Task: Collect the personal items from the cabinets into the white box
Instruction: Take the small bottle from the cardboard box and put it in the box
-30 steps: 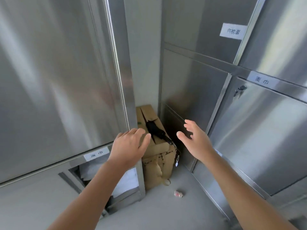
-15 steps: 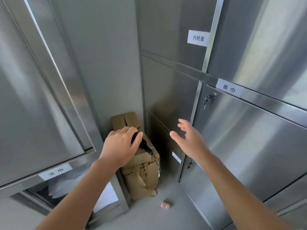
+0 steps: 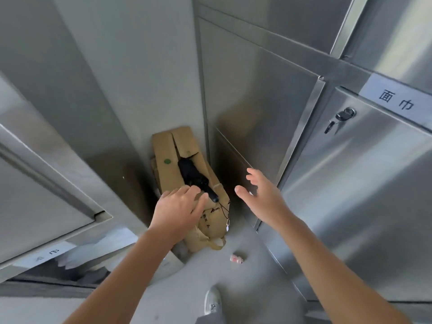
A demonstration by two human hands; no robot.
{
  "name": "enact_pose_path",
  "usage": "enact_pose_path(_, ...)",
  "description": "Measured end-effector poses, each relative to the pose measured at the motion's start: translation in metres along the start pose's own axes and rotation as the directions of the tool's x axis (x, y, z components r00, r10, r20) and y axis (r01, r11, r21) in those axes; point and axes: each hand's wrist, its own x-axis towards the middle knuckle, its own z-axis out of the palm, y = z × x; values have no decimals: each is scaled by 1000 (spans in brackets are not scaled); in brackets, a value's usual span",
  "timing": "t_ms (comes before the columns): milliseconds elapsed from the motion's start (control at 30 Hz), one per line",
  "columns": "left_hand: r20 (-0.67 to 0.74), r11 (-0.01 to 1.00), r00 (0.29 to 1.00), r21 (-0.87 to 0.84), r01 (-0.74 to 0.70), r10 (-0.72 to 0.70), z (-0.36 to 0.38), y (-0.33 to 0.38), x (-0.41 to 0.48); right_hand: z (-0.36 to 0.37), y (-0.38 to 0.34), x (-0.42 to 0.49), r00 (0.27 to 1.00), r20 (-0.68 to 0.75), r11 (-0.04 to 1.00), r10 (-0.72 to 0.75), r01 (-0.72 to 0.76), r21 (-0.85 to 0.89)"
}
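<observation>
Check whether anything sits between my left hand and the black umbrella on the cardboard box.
Nothing visible does. The left hand is at the handle end of the black umbrella, lying uncovered atop the cardboard box.

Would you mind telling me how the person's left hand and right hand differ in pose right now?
The left hand lies palm down over the cardboard box, fingertips at the black umbrella; the right hand hangs in the air beside the box, touching nothing. The left's fingers lie close together; the right's are spread. Both are open and grip nothing.
</observation>
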Motion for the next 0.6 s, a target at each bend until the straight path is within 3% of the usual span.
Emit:
enact_pose_path(133,139,996,987,-24,-83,86,47,4,31,9,38,11,993,-13,993,116,-116,-24)
enact_pose_path(300,201,995,974,-35,-94,99,94,9,33,24,81,7,973,35,973,227,-225,-51)
enact_pose_path(500,104,996,995,-88,17,-8,127,8,9,49,122,5,960,160,970,229,-212,-120)
enact_pose_path(600,171,991,980,-68,113,-100,164,5,-19,78,162,-3,941,241,967,239,-207,-151)
